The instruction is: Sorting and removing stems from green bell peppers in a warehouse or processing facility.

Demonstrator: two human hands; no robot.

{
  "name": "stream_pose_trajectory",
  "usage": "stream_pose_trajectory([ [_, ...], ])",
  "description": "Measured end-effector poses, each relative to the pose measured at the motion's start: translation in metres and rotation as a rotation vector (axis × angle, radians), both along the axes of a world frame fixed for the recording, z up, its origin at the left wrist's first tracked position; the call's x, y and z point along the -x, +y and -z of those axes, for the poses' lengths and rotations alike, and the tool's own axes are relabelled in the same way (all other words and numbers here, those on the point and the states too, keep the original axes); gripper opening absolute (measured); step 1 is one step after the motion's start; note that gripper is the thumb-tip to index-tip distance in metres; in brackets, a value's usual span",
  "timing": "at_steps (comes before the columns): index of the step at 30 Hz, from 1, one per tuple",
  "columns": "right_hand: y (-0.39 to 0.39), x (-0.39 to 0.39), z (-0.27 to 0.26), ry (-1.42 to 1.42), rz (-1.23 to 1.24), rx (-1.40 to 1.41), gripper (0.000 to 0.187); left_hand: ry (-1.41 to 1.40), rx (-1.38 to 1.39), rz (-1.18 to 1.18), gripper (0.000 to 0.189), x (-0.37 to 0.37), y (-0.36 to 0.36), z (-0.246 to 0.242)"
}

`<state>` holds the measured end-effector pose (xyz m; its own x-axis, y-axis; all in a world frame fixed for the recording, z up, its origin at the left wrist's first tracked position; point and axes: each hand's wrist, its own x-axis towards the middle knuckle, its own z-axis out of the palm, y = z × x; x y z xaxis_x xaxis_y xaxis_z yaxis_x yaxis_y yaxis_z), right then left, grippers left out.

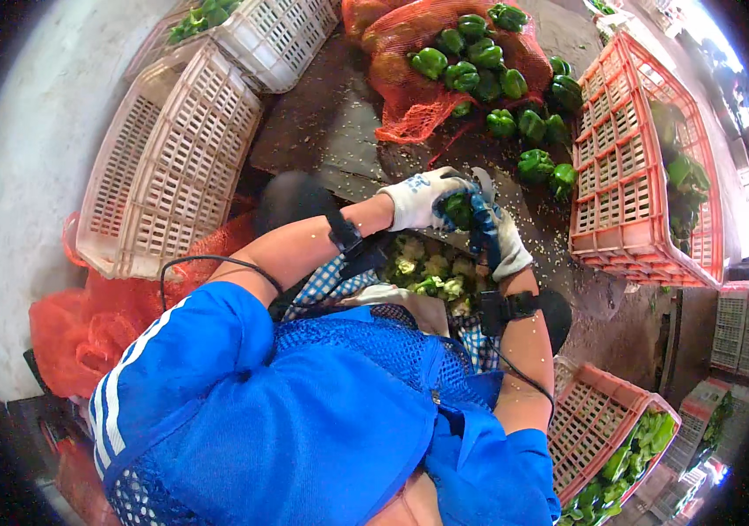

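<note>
Both my hands wear white work gloves with blue-coated fingers. My left hand (423, 197) grips a green bell pepper (458, 210) over my lap. My right hand (499, 230) is against the pepper's other side, with a curved metal blade (483, 184) rising beside its fingers; the handle is hidden. Below the hands, pepper cores and trimmings (437, 269) lie in a container between my knees. Beyond them, several whole green peppers (483, 52) rest on a red mesh sack (394, 52), and more peppers (535, 164) lie on the floor to its right.
A white plastic crate (183, 158) stands at left, another (275, 39) behind it. An orange-red crate (617, 164) with peppers is at right; a further one (598, 421) at lower right holds green peppers. Red netting (91, 335) lies at lower left. Pale seeds (348, 144) dot the floor.
</note>
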<state>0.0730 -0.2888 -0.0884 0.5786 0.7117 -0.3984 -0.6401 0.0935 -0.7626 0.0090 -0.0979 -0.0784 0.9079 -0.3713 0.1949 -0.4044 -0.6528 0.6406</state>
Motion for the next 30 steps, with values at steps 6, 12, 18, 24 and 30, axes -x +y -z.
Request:
stream_pose_trajectory([
  [6,-0.005,0.007,0.067,-1.102,0.133,0.880,0.026,0.278,0.197,-0.539,0.049,-0.003,0.021,0.076],
  [12,-0.005,0.051,0.066,-1.138,0.027,0.817,0.030,0.313,0.230,-0.507,0.047,-0.014,0.011,0.083],
  [18,-0.002,0.042,0.072,-1.220,-0.039,0.940,0.034,0.418,0.269,-0.512,0.044,-0.016,0.012,0.073],
  [24,0.009,0.039,0.063,-1.236,-0.065,1.016,0.032,0.472,0.241,-0.503,0.040,-0.022,0.021,0.076],
  [30,0.015,0.023,0.049,-1.049,-0.315,1.148,0.026,0.304,0.022,-0.532,0.054,-0.015,0.002,0.072],
])
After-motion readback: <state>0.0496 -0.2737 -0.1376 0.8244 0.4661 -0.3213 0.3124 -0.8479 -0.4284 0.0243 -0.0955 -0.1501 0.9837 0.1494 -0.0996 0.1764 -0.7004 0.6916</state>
